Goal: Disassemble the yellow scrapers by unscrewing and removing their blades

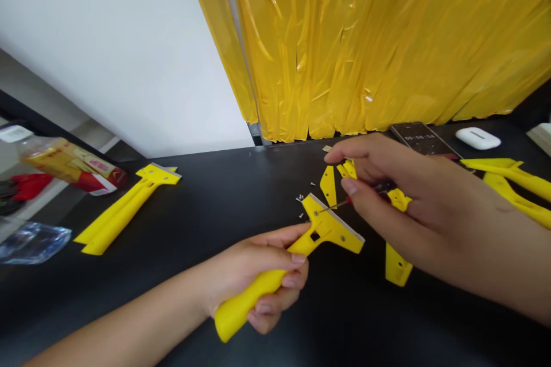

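My left hand [267, 281] is wrapped round the handle of a yellow scraper [253, 298], its wide head pointing up and to the right. Two screws show in that head, and a metal blade edge runs along its far side. In my right hand [400, 200] is a screwdriver [342, 204], its grip mostly hidden by the fingers. The thin shaft reaches the scraper's upper left screw [316, 214]. Several small loose screws [300, 199] lie just beyond the head. Close by are a yellow head plate [329, 186] and another yellow piece [398, 264] under my right hand.
Another yellow scraper [129, 206] lies at the left on the black table [206, 195], near a tipped bottle [73, 163] and a clear plastic wrapper [34, 242]. More yellow handles [516, 183], a phone [419, 137] and a white earbud case [477, 138] are at the right. Yellow sheeting hangs behind.
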The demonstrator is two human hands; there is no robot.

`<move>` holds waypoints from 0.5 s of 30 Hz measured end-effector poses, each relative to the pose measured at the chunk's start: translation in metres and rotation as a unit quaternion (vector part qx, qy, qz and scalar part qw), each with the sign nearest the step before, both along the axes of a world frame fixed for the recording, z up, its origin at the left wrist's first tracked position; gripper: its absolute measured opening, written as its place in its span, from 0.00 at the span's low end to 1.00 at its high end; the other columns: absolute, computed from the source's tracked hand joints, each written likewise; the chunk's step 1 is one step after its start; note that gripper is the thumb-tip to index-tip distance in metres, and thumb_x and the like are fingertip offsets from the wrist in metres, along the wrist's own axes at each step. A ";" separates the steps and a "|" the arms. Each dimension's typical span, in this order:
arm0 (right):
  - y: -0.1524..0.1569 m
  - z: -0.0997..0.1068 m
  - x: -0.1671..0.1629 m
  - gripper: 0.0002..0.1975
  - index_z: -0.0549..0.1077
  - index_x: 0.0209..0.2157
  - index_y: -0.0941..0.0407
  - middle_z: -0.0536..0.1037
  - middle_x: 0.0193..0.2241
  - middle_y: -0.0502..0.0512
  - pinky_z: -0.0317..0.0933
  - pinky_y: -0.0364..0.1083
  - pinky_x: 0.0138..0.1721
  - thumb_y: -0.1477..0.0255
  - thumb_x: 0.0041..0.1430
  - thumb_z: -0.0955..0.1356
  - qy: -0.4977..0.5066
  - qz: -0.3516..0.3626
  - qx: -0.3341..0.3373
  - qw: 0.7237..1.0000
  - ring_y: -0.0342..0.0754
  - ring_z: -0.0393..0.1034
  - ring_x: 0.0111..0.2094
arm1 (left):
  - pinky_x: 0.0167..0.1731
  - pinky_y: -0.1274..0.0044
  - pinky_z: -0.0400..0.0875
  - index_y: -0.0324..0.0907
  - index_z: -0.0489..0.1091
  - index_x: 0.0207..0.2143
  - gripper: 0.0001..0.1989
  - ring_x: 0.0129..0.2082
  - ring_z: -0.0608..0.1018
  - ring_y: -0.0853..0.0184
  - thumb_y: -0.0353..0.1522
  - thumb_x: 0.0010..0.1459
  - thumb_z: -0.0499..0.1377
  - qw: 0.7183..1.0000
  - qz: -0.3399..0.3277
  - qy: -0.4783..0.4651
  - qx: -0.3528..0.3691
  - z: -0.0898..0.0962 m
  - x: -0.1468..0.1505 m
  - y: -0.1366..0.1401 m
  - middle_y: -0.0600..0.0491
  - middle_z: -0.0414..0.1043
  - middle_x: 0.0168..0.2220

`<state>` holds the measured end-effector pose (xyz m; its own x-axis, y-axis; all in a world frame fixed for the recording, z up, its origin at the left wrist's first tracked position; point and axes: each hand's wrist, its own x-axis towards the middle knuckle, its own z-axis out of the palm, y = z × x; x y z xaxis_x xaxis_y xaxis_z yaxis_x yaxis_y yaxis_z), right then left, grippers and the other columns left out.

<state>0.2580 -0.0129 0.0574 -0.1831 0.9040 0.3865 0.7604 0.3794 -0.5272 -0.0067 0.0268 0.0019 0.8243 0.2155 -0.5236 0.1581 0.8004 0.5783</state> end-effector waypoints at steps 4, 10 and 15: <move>0.001 0.000 -0.002 0.14 0.73 0.57 0.48 0.82 0.33 0.49 0.70 0.49 0.32 0.62 0.74 0.68 0.011 0.034 0.009 0.999 0.51 0.80 0.33 | 0.15 0.86 0.61 0.52 0.62 0.69 0.27 0.18 0.63 0.77 0.32 0.71 0.63 1.000 -0.001 0.004 0.004 0.000 0.000 0.001 0.61 0.66 0.32; -0.004 -0.003 0.003 0.11 0.70 0.56 0.45 0.83 0.45 0.50 0.73 0.49 0.42 0.69 0.76 0.65 0.071 -0.010 0.048 0.996 0.50 0.81 0.43 | 0.15 0.85 0.60 0.54 0.63 0.72 0.30 0.17 0.63 0.77 0.36 0.71 0.64 0.999 0.036 0.007 0.036 0.002 0.000 -0.008 0.60 0.66 0.32; -0.004 -0.003 0.011 0.10 0.76 0.49 0.42 0.84 0.40 0.51 0.68 0.50 0.29 0.57 0.75 0.65 0.056 -0.083 -0.037 0.994 0.54 0.80 0.36 | 0.21 0.80 0.69 0.59 0.57 0.78 0.33 0.22 0.70 0.72 0.43 0.75 0.59 0.918 0.096 0.152 0.352 0.012 -0.015 -0.025 0.54 0.72 0.38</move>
